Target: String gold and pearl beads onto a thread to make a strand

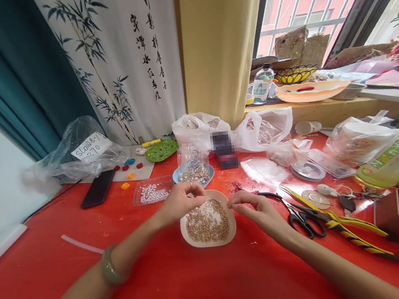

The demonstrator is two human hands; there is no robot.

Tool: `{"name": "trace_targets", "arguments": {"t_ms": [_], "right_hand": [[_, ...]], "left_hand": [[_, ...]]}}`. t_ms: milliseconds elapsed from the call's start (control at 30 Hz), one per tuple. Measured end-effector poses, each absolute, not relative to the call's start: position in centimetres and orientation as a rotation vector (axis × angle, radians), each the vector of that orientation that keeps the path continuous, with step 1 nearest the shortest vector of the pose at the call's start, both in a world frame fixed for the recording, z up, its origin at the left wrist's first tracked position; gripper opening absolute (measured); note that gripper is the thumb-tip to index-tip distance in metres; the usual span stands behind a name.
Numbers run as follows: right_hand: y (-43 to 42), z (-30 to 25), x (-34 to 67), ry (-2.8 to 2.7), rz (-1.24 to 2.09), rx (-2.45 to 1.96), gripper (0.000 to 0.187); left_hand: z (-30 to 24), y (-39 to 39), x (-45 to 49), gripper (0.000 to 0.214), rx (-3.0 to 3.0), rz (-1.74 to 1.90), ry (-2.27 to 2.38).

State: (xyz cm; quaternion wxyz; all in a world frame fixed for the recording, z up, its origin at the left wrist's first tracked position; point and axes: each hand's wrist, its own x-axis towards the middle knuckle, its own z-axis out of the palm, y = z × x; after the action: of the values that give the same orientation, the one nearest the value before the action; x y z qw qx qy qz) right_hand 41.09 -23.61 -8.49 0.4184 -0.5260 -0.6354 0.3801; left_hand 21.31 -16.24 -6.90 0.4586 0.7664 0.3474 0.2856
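A cream dish (187,237) full of small gold beads (208,223) lies on the red table (172,287) in front of me. My left hand (180,203) hovers over the dish's far left rim, fingertips pinched together on something too small to name. My right hand (254,208) rests at the dish's right rim, thumb and forefinger pinched near the beads. A green bangle (109,267) circles my left wrist.
Black scissors (297,215) and yellow-handled pliers (341,224) lie right of my right hand. Behind the dish are a blue plate of beads (193,174), a clear tray of white pearls (151,192), a black phone (98,188), plastic bags (265,130) and a green bottle (395,156).
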Motion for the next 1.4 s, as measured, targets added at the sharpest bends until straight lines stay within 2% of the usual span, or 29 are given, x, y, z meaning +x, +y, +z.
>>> {"name": "trace_targets", "arguments": {"t_ms": [333, 567, 733, 967, 1400], "right_hand": [[-24.7, -8.4, 40.1, -1.802, 0.638, -1.366, 0.017], [-25.6, -10.1, 38.3, -1.863, 0.69, -1.405, 0.015], [-25.8, -10.2, 38.0, -1.855, 0.72, -1.421, 0.016], [-25.7, -9.7, 38.4, -1.739, 0.596, -1.486, 0.015], [-25.8, -8.8, 38.2, -1.628, 0.837, -1.405, 0.015]], "left_hand": [[-6.6, -17.7, 21.9, 0.004, 1.833, 0.603, 0.814], [-7.0, -17.4, 22.1, 0.006, 1.817, 0.507, 0.774], [-8.0, -16.9, 22.3, 0.021, 1.521, 0.542, 0.819], [-8.8, -17.0, 22.6, 0.015, 1.25, 0.559, 0.778], [-8.8, -17.3, 22.9, 0.017, 1.104, 0.562, 0.762]]}}
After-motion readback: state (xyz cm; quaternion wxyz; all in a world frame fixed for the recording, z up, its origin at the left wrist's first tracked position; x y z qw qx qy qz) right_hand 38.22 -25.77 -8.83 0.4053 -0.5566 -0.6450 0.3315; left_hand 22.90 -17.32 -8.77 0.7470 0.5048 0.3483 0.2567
